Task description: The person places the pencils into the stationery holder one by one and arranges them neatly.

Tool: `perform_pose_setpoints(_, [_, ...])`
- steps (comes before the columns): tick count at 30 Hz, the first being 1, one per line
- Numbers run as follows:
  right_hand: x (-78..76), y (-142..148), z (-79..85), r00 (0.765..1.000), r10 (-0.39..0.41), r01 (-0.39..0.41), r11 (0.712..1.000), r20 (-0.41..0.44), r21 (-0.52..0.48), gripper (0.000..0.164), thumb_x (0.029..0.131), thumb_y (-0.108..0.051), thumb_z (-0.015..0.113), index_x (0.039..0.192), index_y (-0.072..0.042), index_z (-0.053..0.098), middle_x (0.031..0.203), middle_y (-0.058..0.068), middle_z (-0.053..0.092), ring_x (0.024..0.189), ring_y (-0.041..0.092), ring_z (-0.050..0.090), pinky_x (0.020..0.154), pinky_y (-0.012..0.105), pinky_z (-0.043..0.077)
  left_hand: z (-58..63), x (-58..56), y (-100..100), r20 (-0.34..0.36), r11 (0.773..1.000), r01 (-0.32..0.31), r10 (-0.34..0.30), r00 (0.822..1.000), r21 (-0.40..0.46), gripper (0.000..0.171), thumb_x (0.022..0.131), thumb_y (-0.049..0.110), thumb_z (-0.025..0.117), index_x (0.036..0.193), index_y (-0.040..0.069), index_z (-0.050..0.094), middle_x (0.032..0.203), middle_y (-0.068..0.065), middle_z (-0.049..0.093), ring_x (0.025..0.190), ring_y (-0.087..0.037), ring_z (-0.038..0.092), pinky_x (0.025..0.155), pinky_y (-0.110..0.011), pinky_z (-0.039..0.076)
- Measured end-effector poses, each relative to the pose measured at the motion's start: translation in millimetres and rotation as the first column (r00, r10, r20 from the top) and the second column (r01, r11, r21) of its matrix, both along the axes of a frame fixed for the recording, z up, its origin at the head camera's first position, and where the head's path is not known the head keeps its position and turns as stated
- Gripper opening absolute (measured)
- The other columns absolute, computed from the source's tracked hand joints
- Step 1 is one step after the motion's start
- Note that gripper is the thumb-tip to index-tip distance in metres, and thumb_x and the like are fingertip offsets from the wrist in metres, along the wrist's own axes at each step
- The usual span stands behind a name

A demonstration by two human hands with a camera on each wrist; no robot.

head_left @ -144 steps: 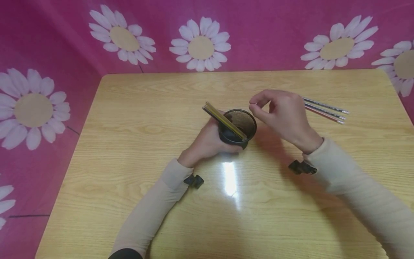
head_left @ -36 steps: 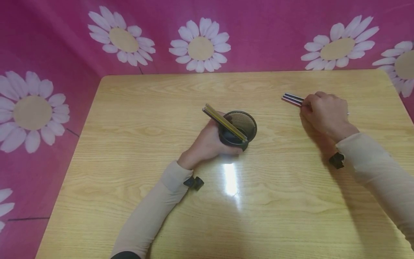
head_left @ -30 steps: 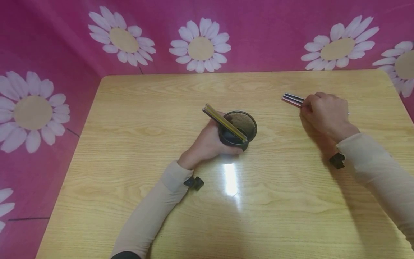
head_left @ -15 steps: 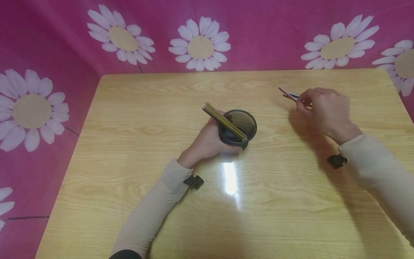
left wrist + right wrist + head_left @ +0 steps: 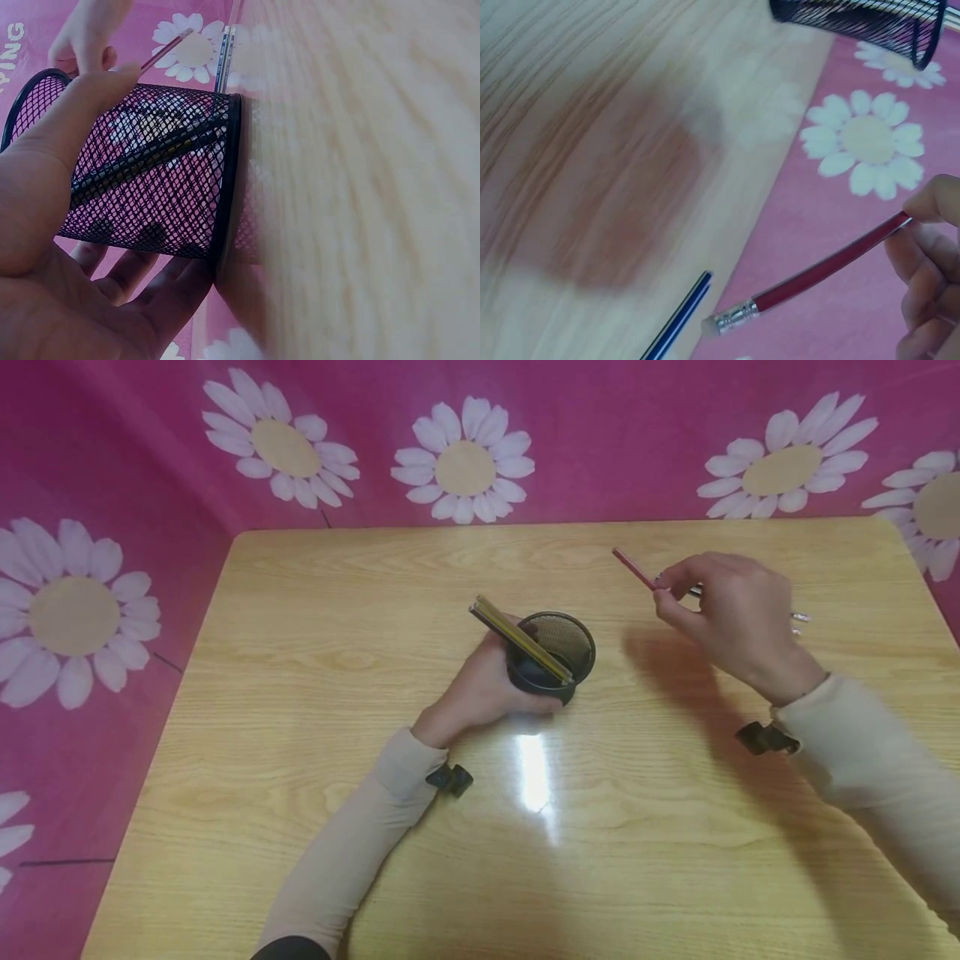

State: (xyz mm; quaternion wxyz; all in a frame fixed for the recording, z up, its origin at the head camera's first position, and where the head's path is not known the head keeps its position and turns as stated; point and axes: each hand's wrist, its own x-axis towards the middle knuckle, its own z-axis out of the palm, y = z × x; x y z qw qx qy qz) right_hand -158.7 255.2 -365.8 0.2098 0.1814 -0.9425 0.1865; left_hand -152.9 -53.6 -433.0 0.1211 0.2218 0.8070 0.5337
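Note:
A black mesh pencil cup (image 5: 558,647) stands near the middle of the table, and my left hand (image 5: 480,689) grips it round its side. In the left wrist view, thumb and fingers wrap the mesh wall (image 5: 172,195). Yellow-and-black pencils (image 5: 517,637) lean in the cup, sticking out over its left rim. To the right, my right hand (image 5: 738,618) pinches a red pencil (image 5: 633,568) between thumb and index finger, raised above the table. Its eraser end shows in the right wrist view, where the red pencil (image 5: 825,270) slants from the fingers.
Dark blue-striped pencils (image 5: 799,617) lie on the table, mostly hidden behind my right hand; one blue pencil (image 5: 676,319) shows in the right wrist view. The wooden table (image 5: 337,610) meets a pink flowered cloth (image 5: 607,443) at its far edge.
My right hand went from above the cup to the pencils at right, picked up the red one, and now carries it up and leftward. My left hand and the cup have stayed put.

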Motion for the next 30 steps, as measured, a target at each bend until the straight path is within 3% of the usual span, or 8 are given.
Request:
perform_pose_setpoints(6, [5.1, -15, 8.4, 0.998, 0.038, -0.041, 0.997, -0.044, -0.059, 0.011, 0.094, -0.016, 0.076, 0.100, -0.012, 0.084, 0.086, 0.001, 0.078, 0.067, 0.015, 0.053, 0.060, 0.025, 0.031, -0.3, -0.9, 0, -0.012, 1.000, 0.004, -0.004, 1.000, -0.009, 0.100, 0.063, 0.018, 0.107, 0.143, 0.000, 0.050, 0.140, -0.012, 0.062, 0.133, -0.020, 0.057, 0.120, -0.033, 0.038])
perform_pose_setpoints(15, [12.9, -33, 23.1, 0.982, 0.153, -0.170, 0.974, -0.112, -0.151, 0.011, 0.095, -0.014, 0.076, 0.101, -0.007, 0.083, 0.087, 0.004, 0.078, 0.068, 0.010, 0.052, 0.064, 0.017, 0.033, -3.2, -1.9, 0, -0.034, 1.000, 0.015, -0.015, 0.999, 0.006, 0.099, 0.063, 0.018, 0.108, 0.143, 0.000, 0.052, 0.138, -0.011, 0.064, 0.130, -0.019, 0.058, 0.119, -0.032, 0.039])
perform_pose_setpoints(25, [21.8, -56, 40.3, 0.967, 0.206, -0.242, 0.926, -0.150, -0.289, 0.011, 0.093, -0.013, 0.078, 0.097, -0.004, 0.083, 0.086, 0.004, 0.079, 0.067, 0.008, 0.049, 0.063, 0.019, 0.034, 0.6, -0.7, 1, -0.038, 0.999, 0.026, -0.025, 0.999, 0.026, 0.096, 0.064, 0.013, 0.107, 0.142, -0.002, 0.053, 0.137, -0.014, 0.065, 0.129, -0.019, 0.059, 0.118, -0.031, 0.040])
perform_pose_setpoints(30, [24.9, -64, 48.3, 0.953, 0.260, -0.299, 0.892, -0.156, -0.340, 0.021, 0.096, -0.021, 0.074, 0.098, 0.000, 0.081, 0.088, 0.008, 0.078, 0.067, 0.006, 0.049, 0.062, 0.019, 0.035, 0.6, -1.7, 1, -0.064, 0.998, 0.040, -0.037, 0.997, 0.044, 0.094, 0.063, 0.012, 0.107, 0.141, -0.002, 0.057, 0.134, -0.013, 0.068, 0.127, -0.019, 0.061, 0.118, -0.031, 0.041])
